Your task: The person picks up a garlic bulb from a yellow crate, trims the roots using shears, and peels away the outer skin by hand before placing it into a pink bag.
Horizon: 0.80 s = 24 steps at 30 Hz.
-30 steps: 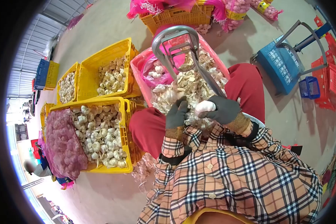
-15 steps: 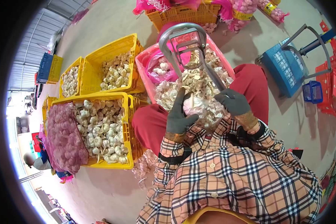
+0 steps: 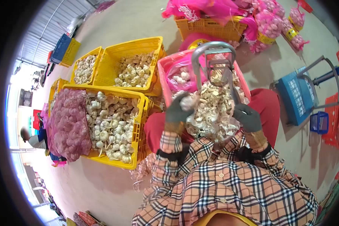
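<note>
My left hand (image 3: 178, 111), in a dark glove, is closed around a garlic bulb (image 3: 189, 102), slightly blurred, above the near left side of a pink crate (image 3: 163, 71). My right hand (image 3: 248, 117), gloved too, grips the lower end of a grey metal lever (image 3: 234, 93). That lever belongs to a curved grey metal frame (image 3: 214, 45) standing over the crate. Beneath both hands lies a heap of garlic skins and trimmings (image 3: 211, 109). In the crate's left part, a pink plastic bag (image 3: 171, 80) holds several white bulbs.
Yellow crates (image 3: 139, 124) of garlic stand at my left, one partly covered by a purple mesh sack (image 3: 69, 124). Ahead is a yellow crate (image 3: 211, 30) with pink netting. Filled net bags (image 3: 269, 28), a blue platform scale (image 3: 295, 98) and a blue basket (image 3: 319, 122) lie rightward.
My left hand has moved left with the bulb, away from the lever. My right hand stays at the lever's end. The whole view has shifted as my head turned.
</note>
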Tool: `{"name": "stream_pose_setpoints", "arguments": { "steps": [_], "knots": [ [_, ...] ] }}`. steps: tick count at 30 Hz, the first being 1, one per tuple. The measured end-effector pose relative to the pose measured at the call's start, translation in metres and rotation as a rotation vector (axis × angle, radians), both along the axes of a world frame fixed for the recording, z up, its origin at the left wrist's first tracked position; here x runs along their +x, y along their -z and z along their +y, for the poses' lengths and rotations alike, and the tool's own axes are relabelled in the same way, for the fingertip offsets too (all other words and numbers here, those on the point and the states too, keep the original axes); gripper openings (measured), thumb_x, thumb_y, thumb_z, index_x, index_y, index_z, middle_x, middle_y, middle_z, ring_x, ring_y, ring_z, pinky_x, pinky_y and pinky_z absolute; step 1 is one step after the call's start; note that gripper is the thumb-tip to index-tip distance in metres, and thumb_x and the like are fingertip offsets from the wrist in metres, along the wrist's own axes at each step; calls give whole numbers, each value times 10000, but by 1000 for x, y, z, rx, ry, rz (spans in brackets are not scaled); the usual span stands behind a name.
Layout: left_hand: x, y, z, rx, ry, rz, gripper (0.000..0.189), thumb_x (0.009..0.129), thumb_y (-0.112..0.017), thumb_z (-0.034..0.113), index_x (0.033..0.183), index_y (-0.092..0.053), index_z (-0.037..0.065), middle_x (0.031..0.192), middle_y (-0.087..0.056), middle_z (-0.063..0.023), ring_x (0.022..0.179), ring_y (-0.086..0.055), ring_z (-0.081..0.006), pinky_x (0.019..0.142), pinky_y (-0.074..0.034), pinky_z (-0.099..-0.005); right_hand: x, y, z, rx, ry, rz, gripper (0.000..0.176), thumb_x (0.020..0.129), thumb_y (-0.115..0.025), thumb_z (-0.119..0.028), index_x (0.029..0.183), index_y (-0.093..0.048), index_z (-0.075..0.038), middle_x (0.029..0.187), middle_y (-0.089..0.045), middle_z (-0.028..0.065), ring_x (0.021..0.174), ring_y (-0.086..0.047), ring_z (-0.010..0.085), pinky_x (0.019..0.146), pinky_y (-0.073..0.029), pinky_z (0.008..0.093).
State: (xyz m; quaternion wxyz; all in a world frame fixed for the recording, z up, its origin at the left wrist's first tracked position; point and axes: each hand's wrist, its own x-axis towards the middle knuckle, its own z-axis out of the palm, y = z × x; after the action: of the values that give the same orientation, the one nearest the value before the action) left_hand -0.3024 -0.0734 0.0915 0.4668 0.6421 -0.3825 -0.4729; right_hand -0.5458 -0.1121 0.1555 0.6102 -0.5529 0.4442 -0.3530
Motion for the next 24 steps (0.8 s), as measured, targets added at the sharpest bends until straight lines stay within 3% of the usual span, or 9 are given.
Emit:
{"name": "stream_pose_setpoints", "arguments": {
  "steps": [3,6,11,13,15,17,18,22,24],
  "knots": [
    [77,71,-50,-89,-115,-168,660,617,-666,-59,1223,-403,-47,1048,-556,-126,915,-567,-191,784,-480,-265,-6,-3,-7,74,82,110,103,768,-624,-63,851,-633,-3,777,-586,14,724,-529,62,649,-415,195],
    [58,29,-83,-66,-333,-119,557,658,-680,59,1171,-482,-31,1045,-582,-132,909,-579,-210,786,-478,-285,-2,-5,-6,152,167,168,101,775,-629,-86,842,-631,-10,765,-586,-1,701,-512,53,636,-403,187],
    [58,71,-143,424,-377,94,511,610,-702,104,1093,-544,47,970,-601,-94,868,-590,-159,720,-488,-269,-1,-6,6,84,174,206,104,779,-632,-104,826,-625,-12,742,-585,-12,682,-498,48,619,-399,193],
    [70,102,-171,546,-69,-412,446,613,-709,166,1026,-576,63,872,-619,-95,730,-624,-181,622,-505,-303,-9,1,5,87,177,222,98,781,-624,-98,819,-623,-8,742,-583,-3,685,-503,50,620,-402,201],
    [122,226,-197,441,71,-752,485,820,-485,365,1177,-497,38,1126,-563,-151,950,-582,-265,805,-461,-379,-17,9,4,47,183,277,94,784,-611,-93,810,-619,-3,736,-580,10,682,-514,60,617,-407,207],
    [122,218,-182,321,11,306,389,748,-589,332,1022,-569,56,876,-627,-128,730,-628,-270,652,-508,-378,-25,9,-1,52,161,259,90,797,-583,-78,816,-619,2,740,-577,18,675,-520,72,614,-408,211],
    [117,213,-179,326,6,312,389,748,-589,332,1022,-569,56,876,-627,-128,730,-628,-270,652,-508,-378,-26,10,-4,88,210,266,89,803,-571,-70,820,-620,3,752,-576,15,672,-520,73,613,-408,212],
    [79,191,-163,641,-358,-1160,564,736,-613,336,1217,-428,108,1133,-479,-102,1063,-515,-217,782,-478,-387,-21,5,-1,168,294,310,76,802,-566,-52,817,-615,4,808,-567,16,692,-516,73,623,-398,205],
    [70,159,-164,746,-311,-1073,646,725,-628,349,1266,-360,120,1179,-442,-101,1100,-482,-224,801,-475,-382,-22,11,-11,116,298,353,68,799,-573,-54,806,-611,2,816,-563,19,695,-512,73,623,-393,202]
  ]
}}
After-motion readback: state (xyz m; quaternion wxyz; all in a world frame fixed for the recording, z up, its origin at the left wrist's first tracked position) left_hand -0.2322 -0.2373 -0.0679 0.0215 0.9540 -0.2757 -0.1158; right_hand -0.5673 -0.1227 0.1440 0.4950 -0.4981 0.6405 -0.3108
